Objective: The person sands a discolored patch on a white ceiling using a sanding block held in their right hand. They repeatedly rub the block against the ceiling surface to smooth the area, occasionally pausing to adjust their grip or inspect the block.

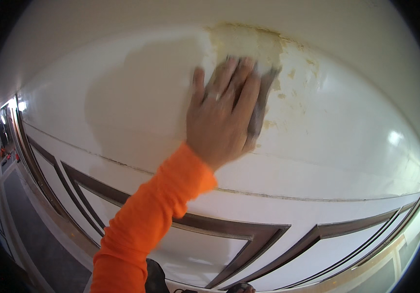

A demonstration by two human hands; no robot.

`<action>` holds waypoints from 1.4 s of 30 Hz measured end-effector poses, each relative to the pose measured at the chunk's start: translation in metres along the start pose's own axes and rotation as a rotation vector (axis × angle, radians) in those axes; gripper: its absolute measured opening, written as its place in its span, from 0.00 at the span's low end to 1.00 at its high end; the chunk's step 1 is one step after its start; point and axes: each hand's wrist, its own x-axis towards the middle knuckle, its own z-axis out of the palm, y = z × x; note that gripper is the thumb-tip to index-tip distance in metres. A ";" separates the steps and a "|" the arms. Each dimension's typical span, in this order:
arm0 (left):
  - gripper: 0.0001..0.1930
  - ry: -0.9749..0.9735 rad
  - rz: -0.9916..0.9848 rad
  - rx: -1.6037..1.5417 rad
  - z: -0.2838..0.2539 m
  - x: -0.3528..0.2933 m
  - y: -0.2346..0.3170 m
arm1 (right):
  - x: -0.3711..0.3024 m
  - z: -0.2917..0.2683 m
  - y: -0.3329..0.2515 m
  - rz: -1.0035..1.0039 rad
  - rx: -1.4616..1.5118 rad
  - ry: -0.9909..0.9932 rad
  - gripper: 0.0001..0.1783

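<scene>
My left hand [224, 115] is pressed flat against a white wall [137, 97], fingers spread and pointing up, a ring on one finger. Under the palm it holds a grey sanding pad [264, 95], whose edge shows to the right of the fingers. The pad lies on the lower edge of a rough yellowish patch [249, 41] where the paint is worn or filled. Small yellow flecks [293, 73] trail off to the right of the patch. My arm wears a bright orange sleeve [146, 219]. My right hand is out of view.
Below the hand a thin seam [317, 198] crosses the wall, and under it sit white panels with dark brown trim [239, 229]. A corridor with a grey floor [24, 215] and ceiling lights runs off at far left. Dark shoe tips [241, 288] show at the bottom edge.
</scene>
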 end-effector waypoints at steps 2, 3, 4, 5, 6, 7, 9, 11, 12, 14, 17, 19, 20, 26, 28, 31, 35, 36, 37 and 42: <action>0.27 0.075 0.008 0.048 0.008 0.019 -0.013 | 0.000 -0.019 -0.022 0.041 0.048 -0.145 0.47; 0.27 0.051 -0.012 0.046 0.007 0.015 -0.011 | 0.010 -0.046 -0.042 0.154 0.053 -0.268 0.47; 0.26 0.023 -0.039 0.036 0.004 0.005 -0.005 | 0.015 -0.080 -0.063 0.277 0.054 -0.392 0.46; 0.26 -0.007 -0.062 0.021 0.002 -0.005 0.003 | 0.017 -0.107 -0.081 0.325 0.068 -0.399 0.46; 0.25 0.049 -0.044 -0.002 0.010 -0.023 0.008 | 0.017 -0.131 -0.096 0.377 0.084 -0.404 0.46; 0.26 0.012 -0.028 -0.028 0.008 -0.019 0.009 | 0.015 -0.140 -0.104 0.425 0.105 -0.415 0.45; 0.28 -0.056 -0.004 -0.070 0.004 -0.004 0.005 | 0.017 -0.130 -0.093 0.386 0.105 -0.402 0.45; 0.29 0.000 0.025 -0.037 0.007 0.018 -0.004 | 0.019 -0.118 -0.085 0.347 0.086 -0.378 0.45; 0.29 -0.002 0.012 -0.035 0.006 0.026 -0.004 | 0.019 -0.111 -0.083 0.335 0.071 -0.359 0.46; 0.28 -0.024 -0.007 -0.039 0.004 0.016 0.001 | 0.016 -0.101 -0.078 0.294 0.127 -0.293 0.45; 0.26 -0.068 -0.004 -0.056 0.004 -0.027 0.013 | 0.007 -0.089 -0.066 0.190 0.249 -0.131 0.43; 0.27 -0.085 0.037 -0.049 0.001 -0.029 0.007 | 0.002 -0.075 -0.061 0.089 0.227 -0.006 0.41; 0.28 -0.053 0.058 -0.018 0.003 -0.012 0.004 | 0.007 -0.077 -0.063 0.188 0.365 -0.084 0.40; 0.27 -0.085 -0.028 -0.098 0.008 -0.043 0.028 | 0.014 -0.088 -0.068 0.331 0.106 -0.244 0.37; 0.30 -0.168 -0.025 -0.221 0.006 -0.074 0.032 | 0.012 -0.104 -0.081 0.322 0.076 -0.243 0.36; 0.28 -0.066 0.056 -0.074 0.010 -0.021 0.022 | 0.019 -0.114 -0.087 0.342 0.059 -0.344 0.37; 0.32 -0.022 0.025 -0.026 0.010 0.018 0.018 | 0.022 -0.123 -0.098 0.413 0.077 -0.406 0.37; 0.33 -0.109 0.017 -0.005 0.005 -0.002 0.024 | 0.026 -0.163 -0.129 0.480 0.154 -0.441 0.37; 0.33 -0.125 0.014 -0.045 0.005 -0.028 0.029 | 0.027 -0.185 -0.144 0.548 0.231 -0.474 0.37; 0.31 -0.061 0.026 -0.070 0.010 0.002 0.024 | 0.017 -0.114 -0.092 0.408 0.103 -0.313 0.37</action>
